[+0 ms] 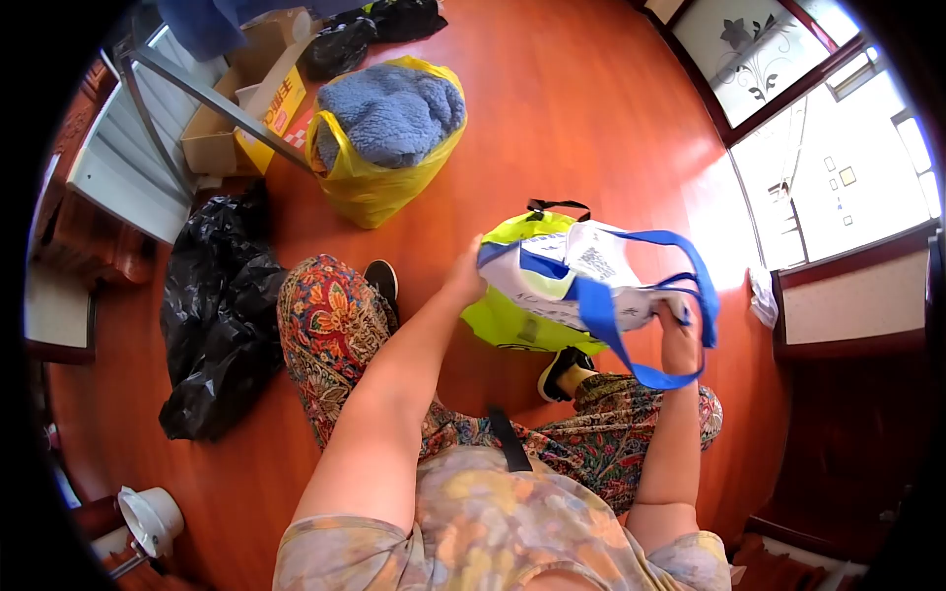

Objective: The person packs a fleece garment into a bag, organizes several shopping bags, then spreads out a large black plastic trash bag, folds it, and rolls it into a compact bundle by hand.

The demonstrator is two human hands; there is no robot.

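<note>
A white bag (596, 258) with blue handles and printed writing is held up in front of my knees. My left hand (467, 274) grips its left edge, the fingers mostly hidden by the bag. On the right, my right hand (678, 320) is closed on the bag's other end, close to the blue strap (680, 238), which loops over it. A yellow-green bag (522, 330) with a black handle lies behind and under the white bag, near my left hand.
A yellow plastic bag (379, 197) with blue-grey fleece (391, 110) stands ahead. A black plastic bag (219, 315) lies left. Further off are a cardboard box (212, 146), a metal frame (212, 98) and more black bags (340, 44). A white bowl-like object (151, 517) is lower left.
</note>
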